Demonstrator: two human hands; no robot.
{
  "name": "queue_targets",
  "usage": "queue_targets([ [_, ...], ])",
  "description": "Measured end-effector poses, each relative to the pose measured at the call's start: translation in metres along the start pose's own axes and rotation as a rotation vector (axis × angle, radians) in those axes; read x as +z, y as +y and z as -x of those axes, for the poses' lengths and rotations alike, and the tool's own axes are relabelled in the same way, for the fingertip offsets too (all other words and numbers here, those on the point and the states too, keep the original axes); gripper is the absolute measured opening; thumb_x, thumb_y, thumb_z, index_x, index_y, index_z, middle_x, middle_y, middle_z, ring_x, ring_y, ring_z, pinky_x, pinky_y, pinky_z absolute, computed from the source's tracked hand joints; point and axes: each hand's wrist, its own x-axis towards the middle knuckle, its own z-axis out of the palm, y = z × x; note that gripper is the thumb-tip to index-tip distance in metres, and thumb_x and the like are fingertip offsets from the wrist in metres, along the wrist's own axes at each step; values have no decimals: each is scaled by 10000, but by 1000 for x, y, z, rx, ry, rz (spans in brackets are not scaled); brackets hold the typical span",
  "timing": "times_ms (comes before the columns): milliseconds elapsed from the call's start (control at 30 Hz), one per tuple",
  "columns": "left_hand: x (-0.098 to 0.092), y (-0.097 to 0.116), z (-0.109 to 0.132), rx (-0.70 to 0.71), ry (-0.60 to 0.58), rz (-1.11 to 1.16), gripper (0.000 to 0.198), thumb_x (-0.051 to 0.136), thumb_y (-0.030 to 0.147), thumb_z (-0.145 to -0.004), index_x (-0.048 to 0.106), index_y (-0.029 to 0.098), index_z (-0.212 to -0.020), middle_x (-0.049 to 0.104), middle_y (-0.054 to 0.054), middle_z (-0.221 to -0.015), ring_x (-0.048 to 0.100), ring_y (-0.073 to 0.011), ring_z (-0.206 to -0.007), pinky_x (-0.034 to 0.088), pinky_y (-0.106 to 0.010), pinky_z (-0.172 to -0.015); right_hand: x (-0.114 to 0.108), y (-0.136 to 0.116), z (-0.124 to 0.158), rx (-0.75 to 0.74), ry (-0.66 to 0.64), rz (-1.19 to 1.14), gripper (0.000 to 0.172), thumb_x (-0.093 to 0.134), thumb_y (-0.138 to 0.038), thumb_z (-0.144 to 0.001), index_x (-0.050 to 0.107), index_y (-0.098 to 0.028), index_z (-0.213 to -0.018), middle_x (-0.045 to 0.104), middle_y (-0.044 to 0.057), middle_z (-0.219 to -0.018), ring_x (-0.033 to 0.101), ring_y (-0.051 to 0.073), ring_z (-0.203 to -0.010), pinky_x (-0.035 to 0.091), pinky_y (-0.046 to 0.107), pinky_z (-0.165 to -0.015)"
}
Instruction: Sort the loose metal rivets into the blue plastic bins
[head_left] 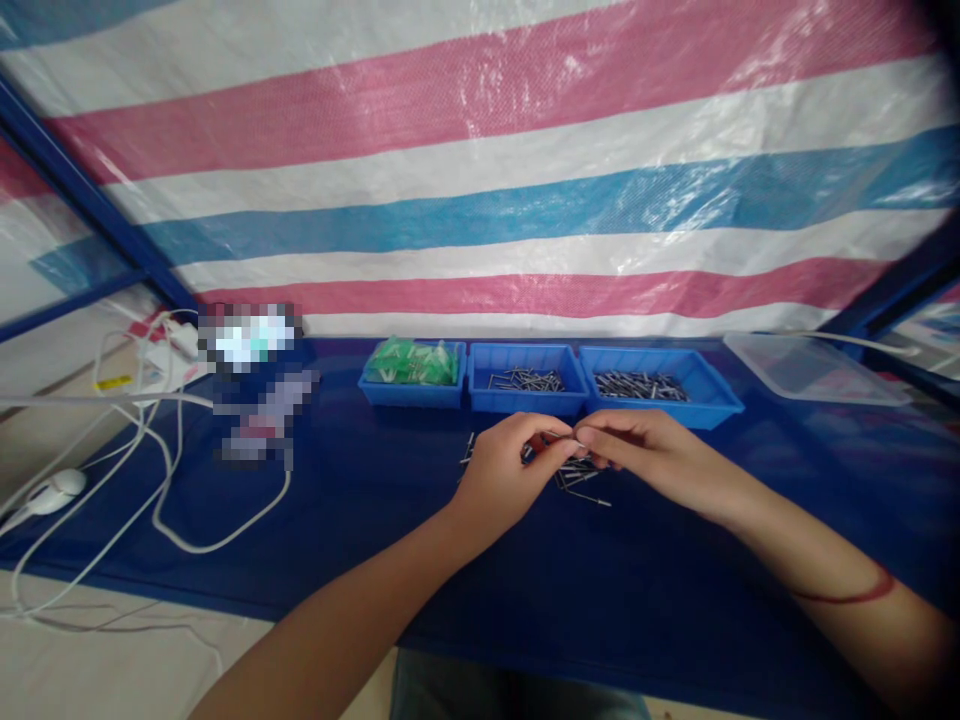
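Observation:
My left hand point(504, 468) and my right hand point(646, 452) meet over the table, fingertips pinched together. Between them is a slim, shiny metal piece that looks like a blind rivet point(580, 444); both hands appear to grip it, though the fingers cover most of it. Under and behind my hands lies a loose pile of similar rivets point(592, 497), partly hidden by the fingers. Just beyond, the middle blue bin point(529, 398) holds some rivets, and the right blue bin point(705, 408) holds a denser heap.
The left blue bin point(411, 397) contains green-tinted plastic bags point(412, 362). A clear plastic lid point(814, 368) lies at the back right of the blue table point(360, 540). White cables point(176, 540) loop across the left side. A striped tarpaulin point(480, 220) hangs behind.

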Motion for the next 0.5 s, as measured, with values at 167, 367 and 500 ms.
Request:
queue_targets([
  [167,2,-3,0,-83,19,116,161,644,263,-830,673,183,-966,712,-25,-886,647,-143,-790,470,-239,-711,2,0,2,43,-49,-92,351,578,-506,-848,695,-175,-847,632,26,-749,545,127,-677,426,255,-641],
  [367,4,-2,-1,-171,57,342,165,629,294,-838,646,154,-923,675,-29,-819,615,-122,-717,466,-228,-672,3,-1,3,79,-47,-198,308,624,-481,-824,680,-181,-871,625,19,-776,538,117,-673,427,256,-640],
  [500,4,-1,0,-157,70,343,144,607,292,-857,641,158,-898,661,-21,-812,587,-109,-701,458,-220,-665,6,-2,1,75,-52,-213,294,622,-465,-832,671,-177,-861,618,23,-775,537,120,-677,427,261,-642],
])
